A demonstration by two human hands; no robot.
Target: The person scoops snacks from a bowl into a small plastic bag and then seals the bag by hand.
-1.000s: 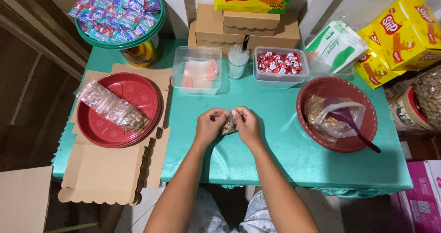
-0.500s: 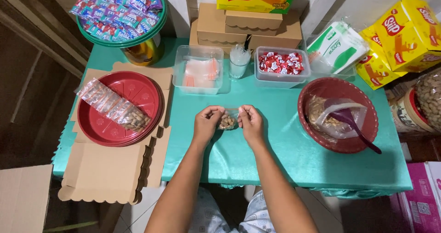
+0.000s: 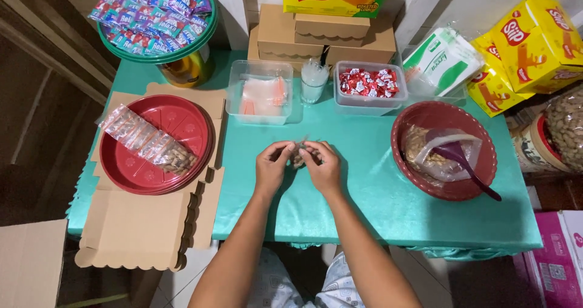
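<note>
At the far left of the teal-covered bench (image 3: 376, 205) lies an unfolded brown cardboard box blank (image 3: 139, 235), flat under a stack of round red plastic plates (image 3: 136, 168), so the plates serve as a collecting spot within easy reach of the left arm; on the top plate a row of small clear packets filled with nuts (image 3: 149, 145) lies side by side, apparently kept in order as they pile up. Behind it a green round tray heaped with blue and pink sachets (image 3: 156, 13) sits on a tin, raised out of the working space. In the middle of the bench the left hand (image 3: 273, 168) and the right hand (image 3: 323, 167) meet, fingers curled and pinched from both sides on one small clear bag of nuts (image 3: 297, 158); both hands are closed on it, held just above the cloth and close to the body, likely so the tiny bag can be pressed at its mouth with control. Just beyond them stand a clear plastic tub of empty clear bags (image 3: 260, 95), a small clear cup (image 3: 314, 80) and a clear tub of red-wrapped sweets (image 3: 370, 86), all in a row at arm's length. To the right, a dark red plastic bowl (image 3: 480, 156) holds an open bag of nuts with a purple plastic scoop (image 3: 458, 156) resting in it, handle toward the right arm. Yellow snack cartons (image 3: 522, 47) stack at the far right edge.
</note>
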